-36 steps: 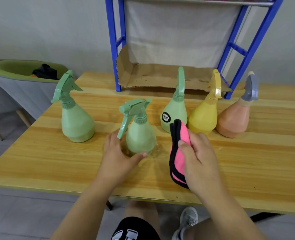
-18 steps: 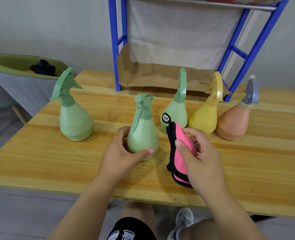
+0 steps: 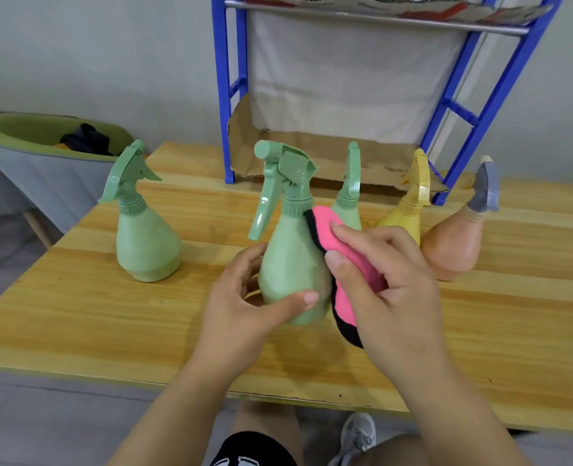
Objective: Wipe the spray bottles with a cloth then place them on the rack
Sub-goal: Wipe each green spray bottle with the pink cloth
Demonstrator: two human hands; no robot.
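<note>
The left hand (image 3: 241, 314) is reached in from the lower left. Its fingers are curled round the back of the lower body of a green spray bottle (image 3: 288, 260) and its thumb is laid across the front, so the bottle is gripped. The bottle is held upright over the front middle of the tabletop (image 3: 93, 314), with its trigger pointed left. Whether its base touches the wood cannot be told.

The right hand (image 3: 389, 287) is brought in from the lower right. A pink cloth (image 3: 324, 227) edged in black is pinched between its thumb and bent fingers, and the cloth is pressed against the right side of the held bottle, from the shoulder down to near the base.

Five spray bottles are counted, and one cloth. Three bottles are green: the held one, a second green bottle (image 3: 145, 243) standing alone to the left, and a third green bottle (image 3: 350, 193) behind the cloth. A yellow bottle (image 3: 409, 210) and a peach bottle (image 3: 453, 243) with a grey trigger head stand at the right, just beside each other.

One blue rack (image 3: 219, 95) stands at the back of the tabletop, with a sheet of cardboard (image 3: 312, 153) lying on its bottom level. The lower bodies of the third green bottle and the yellow bottle are hidden by the cloth and the right hand. These two and the peach bottle stand between the hands and the rack. A green-rimmed chair (image 3: 16, 129) holding a dark item (image 3: 86, 139) is seen beyond the tabletop's left edge. A grey shoe (image 3: 359, 435) is seen below the tabletop's front edge.
</note>
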